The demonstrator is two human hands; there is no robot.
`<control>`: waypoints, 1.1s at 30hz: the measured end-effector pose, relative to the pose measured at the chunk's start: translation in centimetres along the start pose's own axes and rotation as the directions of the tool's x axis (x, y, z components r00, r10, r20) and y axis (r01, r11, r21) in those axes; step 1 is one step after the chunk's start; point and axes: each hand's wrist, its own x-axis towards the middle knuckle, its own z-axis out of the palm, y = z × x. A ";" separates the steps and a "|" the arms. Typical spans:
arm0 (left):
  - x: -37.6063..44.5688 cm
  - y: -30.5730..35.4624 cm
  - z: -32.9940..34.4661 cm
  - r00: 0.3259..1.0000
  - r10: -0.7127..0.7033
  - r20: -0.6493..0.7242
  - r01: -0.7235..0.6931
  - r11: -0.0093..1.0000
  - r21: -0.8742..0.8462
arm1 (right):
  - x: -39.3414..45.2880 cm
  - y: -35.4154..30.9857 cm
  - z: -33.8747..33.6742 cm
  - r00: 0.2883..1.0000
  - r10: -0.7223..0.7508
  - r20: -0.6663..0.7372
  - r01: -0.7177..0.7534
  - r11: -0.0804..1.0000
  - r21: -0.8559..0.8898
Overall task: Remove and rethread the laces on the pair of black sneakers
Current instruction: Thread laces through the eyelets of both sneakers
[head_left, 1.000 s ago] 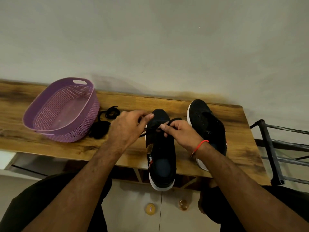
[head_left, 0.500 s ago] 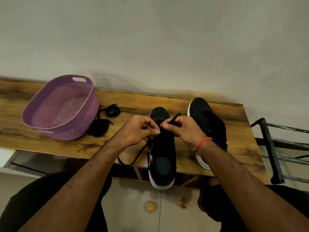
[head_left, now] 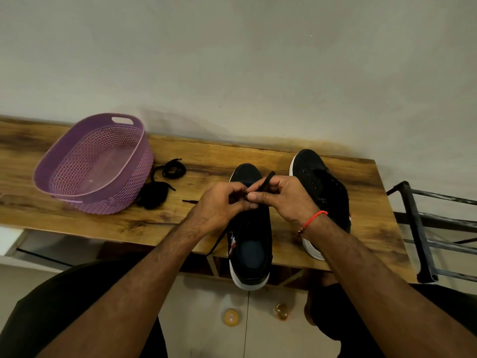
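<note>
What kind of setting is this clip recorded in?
Probably a room in a home, though that is not certain: a wooden table stands against a plain wall, with a purple basket on it, a tiled floor below and a black metal rack beside it.

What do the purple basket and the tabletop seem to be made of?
Purple basket: apparently moulded plastic, matte, with perforated weave-pattern walls and a cut-out handle. Tabletop: wood or wood-look laminate, with brown grain, dark streaks and a slight sheen; which one is unclear.

Both forearms are bare. A thin red thread bracelet [head_left: 313, 218] is around the wrist next to the right hand [head_left: 286, 196]. The legs wear black clothing [head_left: 64, 301].
</note>
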 end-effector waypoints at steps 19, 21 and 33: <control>-0.3 0.8 -1.0 0.990 -0.125 0.067 0.132 0.985 -0.107 | -0.4 -0.3 -1.3 0.985 0.173 -0.003 -0.167 0.958 0.233; -0.3 0.8 -1.8 0.973 -0.166 0.158 0.196 0.959 -0.205 | -0.4 -0.3 -1.2 0.984 0.178 -0.004 -0.171 0.951 0.258; -0.3 0.6 -3.6 0.997 0.052 -0.057 -0.034 0.959 0.280 | -0.3 -0.2 -2.4 0.949 0.302 0.095 -0.314 0.933 0.177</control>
